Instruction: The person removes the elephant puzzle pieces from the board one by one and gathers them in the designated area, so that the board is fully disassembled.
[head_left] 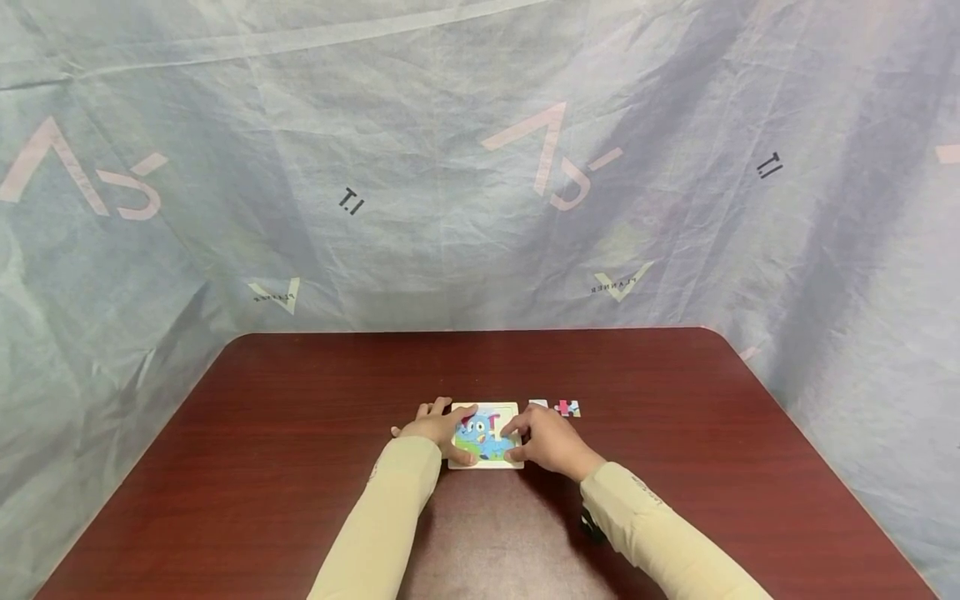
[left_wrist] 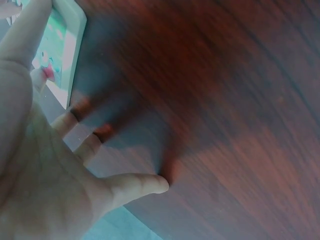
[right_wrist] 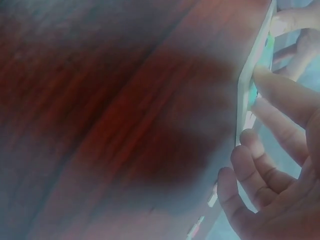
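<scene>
A small jigsaw puzzle in a pale frame (head_left: pixel 486 467) lies flat on the table in the head view. Its picture shows a blue cartoon creature (head_left: pixel 476 431) on green, with a bare pale patch (head_left: pixel 508 412) toward the upper right. My left hand (head_left: pixel 431 429) is spread at the frame's left side, thumb and index finger resting on it. On the right side, my right hand (head_left: pixel 553 438) touches the puzzle with thumb and index fingertips, held apart. In the right wrist view, its other fingers (right_wrist: pixel 245 165) bend loosely beside the frame, holding nothing visible.
Just right of the frame lie a pale puzzle piece (head_left: pixel 537 403), partly behind the right hand, and red and multicoloured pieces (head_left: pixel 567 408). The dark red wooden table (head_left: pixel 300 433) has rounded far corners. A grey printed cloth (head_left: pixel 442 250) hangs behind it and along both sides.
</scene>
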